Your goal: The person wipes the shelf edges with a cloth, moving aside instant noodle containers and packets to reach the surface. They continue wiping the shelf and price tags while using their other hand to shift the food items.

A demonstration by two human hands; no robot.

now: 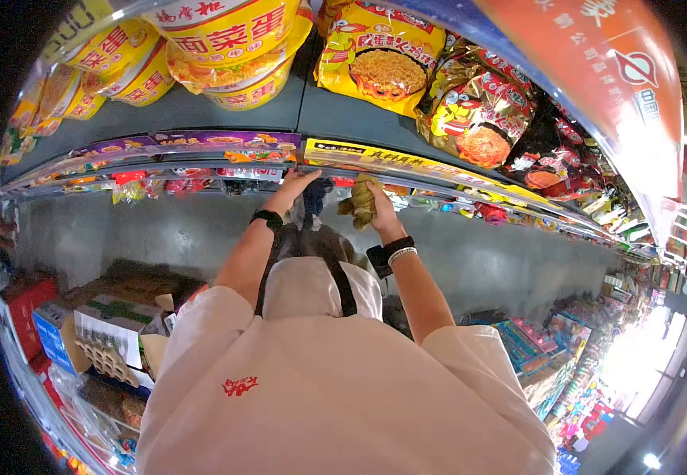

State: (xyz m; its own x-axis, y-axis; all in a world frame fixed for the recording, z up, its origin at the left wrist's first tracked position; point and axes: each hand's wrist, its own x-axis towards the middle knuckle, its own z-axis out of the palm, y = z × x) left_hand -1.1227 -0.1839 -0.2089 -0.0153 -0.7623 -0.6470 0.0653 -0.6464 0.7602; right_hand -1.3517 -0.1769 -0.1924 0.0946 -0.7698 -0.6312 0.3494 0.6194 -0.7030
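In my right hand (383,207) is a crumpled yellow-brown cloth (363,202), bunched between the closed fingers just below the shelf's front edge. My left hand (297,187) reaches up to the price strip (288,142) on that edge, its fingers stretched out and their tips right at it. Close beside the left hand, a dark blue bunched thing (316,196) shows, its kind unclear. Above both hands, the grey shelf (201,119) bears yellow noodle bowls (232,47) at left and noodle packets (383,59) at right.
Lower shelves with colourful packets run under the top one. Opened cardboard boxes (110,332) stand at lower left. An orange hanging banner (636,87) curves down at upper right. Stacked goods (525,348) line the right side, with a bright doorway (660,356) beyond.
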